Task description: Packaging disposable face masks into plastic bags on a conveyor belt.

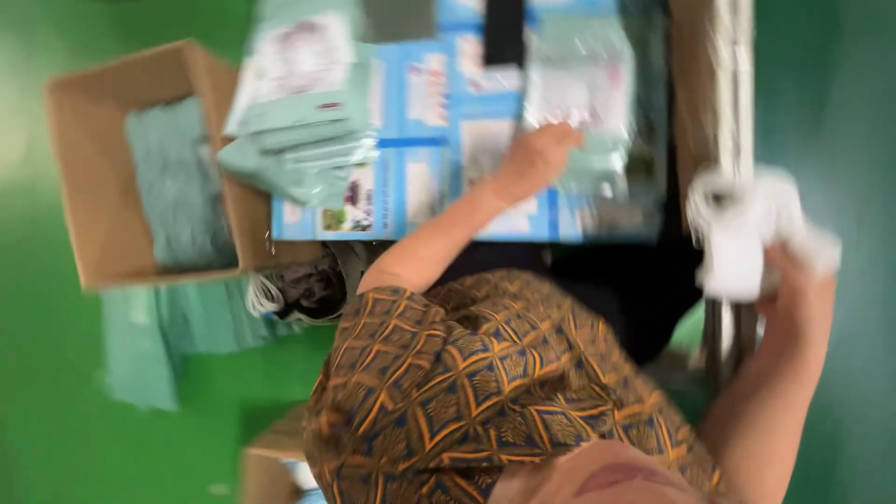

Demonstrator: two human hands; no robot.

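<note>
The view is blurred and turned on its side. Neither of my own hands shows. A person in a brown and orange patterned shirt (467,373) fills the lower middle, chin at the bottom edge. One of that person's hands (541,154) rests on a clear packet (583,84) lying on a blue printed surface (429,140). The person's other hand (798,280) grips a white object (737,233) next to a pale upright post (733,75); I cannot tell what the white object is.
A stack of teal packets (299,112) lies on the blue surface. An open cardboard box (84,187) at the left holds teal cloth (177,187). More teal cloth (149,345) lies on the green floor (56,420). A second box (271,462) sits at the bottom.
</note>
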